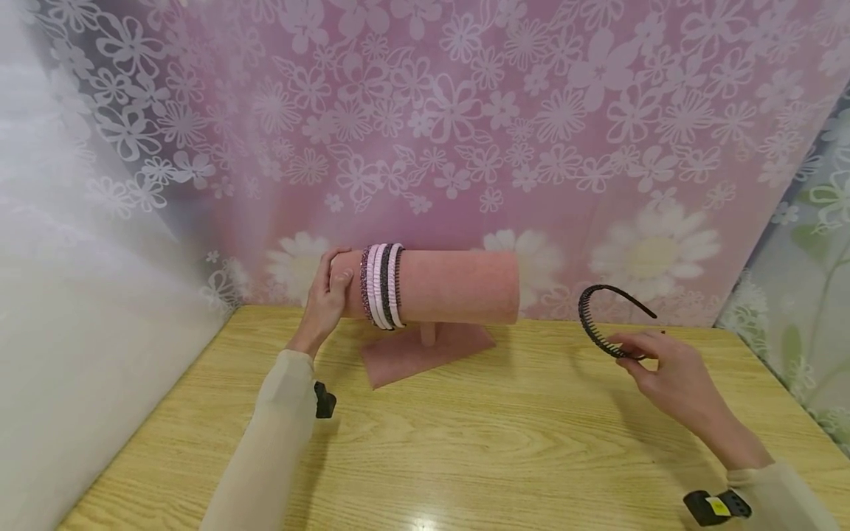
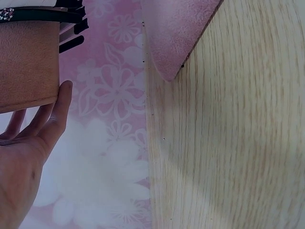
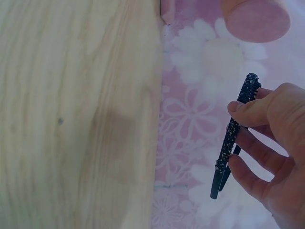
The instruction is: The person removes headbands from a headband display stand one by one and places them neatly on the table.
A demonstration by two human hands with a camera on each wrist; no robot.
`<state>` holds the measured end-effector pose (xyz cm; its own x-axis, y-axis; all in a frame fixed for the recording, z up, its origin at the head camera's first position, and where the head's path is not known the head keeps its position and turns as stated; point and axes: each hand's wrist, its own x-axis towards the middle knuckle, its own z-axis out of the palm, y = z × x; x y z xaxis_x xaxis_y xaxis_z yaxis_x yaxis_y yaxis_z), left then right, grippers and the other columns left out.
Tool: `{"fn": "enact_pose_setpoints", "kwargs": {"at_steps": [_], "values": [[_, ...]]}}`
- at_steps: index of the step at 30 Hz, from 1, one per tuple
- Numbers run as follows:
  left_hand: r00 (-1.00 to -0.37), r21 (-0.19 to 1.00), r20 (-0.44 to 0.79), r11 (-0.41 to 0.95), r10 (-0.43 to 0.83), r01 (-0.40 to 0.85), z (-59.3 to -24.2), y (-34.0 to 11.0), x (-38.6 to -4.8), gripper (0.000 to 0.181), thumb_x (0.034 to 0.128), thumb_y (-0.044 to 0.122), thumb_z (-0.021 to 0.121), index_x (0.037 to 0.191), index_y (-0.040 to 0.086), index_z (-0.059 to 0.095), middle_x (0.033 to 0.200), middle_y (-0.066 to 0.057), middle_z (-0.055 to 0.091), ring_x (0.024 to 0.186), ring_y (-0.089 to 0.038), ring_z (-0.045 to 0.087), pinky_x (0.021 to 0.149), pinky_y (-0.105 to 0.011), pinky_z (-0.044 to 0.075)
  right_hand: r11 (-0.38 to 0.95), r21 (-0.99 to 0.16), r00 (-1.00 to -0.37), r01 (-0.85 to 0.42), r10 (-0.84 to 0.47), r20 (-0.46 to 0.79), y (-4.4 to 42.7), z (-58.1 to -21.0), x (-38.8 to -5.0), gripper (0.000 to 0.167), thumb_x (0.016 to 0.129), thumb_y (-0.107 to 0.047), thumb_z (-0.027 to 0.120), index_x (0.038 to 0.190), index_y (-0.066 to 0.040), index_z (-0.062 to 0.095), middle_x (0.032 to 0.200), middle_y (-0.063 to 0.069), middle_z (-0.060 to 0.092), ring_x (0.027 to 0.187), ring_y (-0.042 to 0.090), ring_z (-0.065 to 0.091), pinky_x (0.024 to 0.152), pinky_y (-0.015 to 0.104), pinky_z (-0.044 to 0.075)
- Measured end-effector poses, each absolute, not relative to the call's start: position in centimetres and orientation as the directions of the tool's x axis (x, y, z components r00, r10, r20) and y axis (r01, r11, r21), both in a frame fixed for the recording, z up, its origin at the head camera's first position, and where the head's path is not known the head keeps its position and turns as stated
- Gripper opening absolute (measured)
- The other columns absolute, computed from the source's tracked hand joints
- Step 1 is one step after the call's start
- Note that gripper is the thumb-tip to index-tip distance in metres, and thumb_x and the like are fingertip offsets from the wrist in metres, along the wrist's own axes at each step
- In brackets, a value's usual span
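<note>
A pink velvety headband stand (image 1: 458, 287), a horizontal roll on a short post and flat base, stands left of centre in the head view. My left hand (image 1: 325, 299) grips the roll's left end, thumb in front; in the left wrist view the fingers (image 2: 59, 112) touch its edge. Just right of that hand, several headbands (image 1: 381, 286) in pale pink, black and glittery dark tones sit side by side around the roll. Over the table at the right, my right hand (image 1: 677, 376) pinches a black toothed headband (image 1: 587, 321). Sparkly stones cover that headband's outside (image 3: 233, 129) in the right wrist view.
The light wooden table (image 1: 505, 442) carries the stand's base (image 1: 412, 361) near its back edge. Behind it hangs a pink flowered curtain (image 1: 451, 110), with a white sheet (image 1: 86, 295) on the left and a patterned one (image 1: 810, 295) on the right.
</note>
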<state>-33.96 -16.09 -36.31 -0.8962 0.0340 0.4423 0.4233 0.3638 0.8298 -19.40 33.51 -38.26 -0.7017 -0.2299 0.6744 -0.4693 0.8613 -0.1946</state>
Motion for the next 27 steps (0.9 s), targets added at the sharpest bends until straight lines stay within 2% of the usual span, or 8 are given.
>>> {"fn": "enact_pose_setpoints", "kwargs": {"at_steps": [7, 15, 21, 27], "values": [[-0.891, 0.82, 0.453, 0.379, 0.028, 0.429, -36.5, -16.1, -34.2, 0.049, 0.105, 0.048, 0.044, 0.151, 0.031, 0.042, 0.156, -0.011, 0.047, 0.13, -0.04, 0.053, 0.106, -0.063, 0.041, 0.881, -0.166, -0.718, -0.442, -0.237, 0.655, 34.6, -39.1, -19.1, 0.041, 0.07, 0.008, 0.086, 0.107, -0.009, 0.077, 0.087, 0.005, 0.074, 0.07, 0.021, 0.067, 0.054, 0.026, 0.047], [-0.893, 0.821, 0.449, 0.381, 0.027, 0.425, -36.4, -16.0, -34.1, 0.048, 0.1051, 0.046, 0.044, 0.151, 0.031, 0.042, 0.154, -0.014, 0.048, 0.129, -0.04, 0.054, 0.106, -0.063, 0.041, 0.898, -0.163, -0.767, -0.408, -0.24, 0.595, 36.1, -39.9, -18.8, 0.038, 0.071, 0.007, 0.085, 0.104, -0.01, 0.077, 0.089, 0.006, 0.073, 0.064, 0.012, 0.064, 0.05, 0.023, 0.041], [-0.887, 0.813, 0.462, 0.389, 0.021, 0.433, -36.5, -16.0, -34.2, 0.048, 0.1057, 0.044, 0.043, 0.151, 0.029, 0.042, 0.155, -0.014, 0.048, 0.131, -0.042, 0.053, 0.107, -0.064, 0.04, 0.909, -0.136, -0.785, -0.393, -0.255, 0.564, 37.6, -40.6, -18.6, 0.037, 0.07, 0.006, 0.086, 0.101, -0.013, 0.077, 0.093, 0.005, 0.073, 0.068, 0.012, 0.066, 0.053, 0.025, 0.044], [-0.885, 0.813, 0.466, 0.385, 0.022, 0.438, -36.4, -16.1, -34.1, 0.047, 0.1057, 0.044, 0.044, 0.151, 0.029, 0.043, 0.158, -0.011, 0.046, 0.135, -0.041, 0.05, 0.11, -0.064, 0.038, 0.927, -0.126, -0.819, -0.353, -0.241, 0.521, 39.1, -41.2, -18.4, 0.039, 0.068, 0.007, 0.085, 0.1, -0.014, 0.077, 0.092, 0.005, 0.074, 0.07, 0.018, 0.069, 0.055, 0.028, 0.047]]}}
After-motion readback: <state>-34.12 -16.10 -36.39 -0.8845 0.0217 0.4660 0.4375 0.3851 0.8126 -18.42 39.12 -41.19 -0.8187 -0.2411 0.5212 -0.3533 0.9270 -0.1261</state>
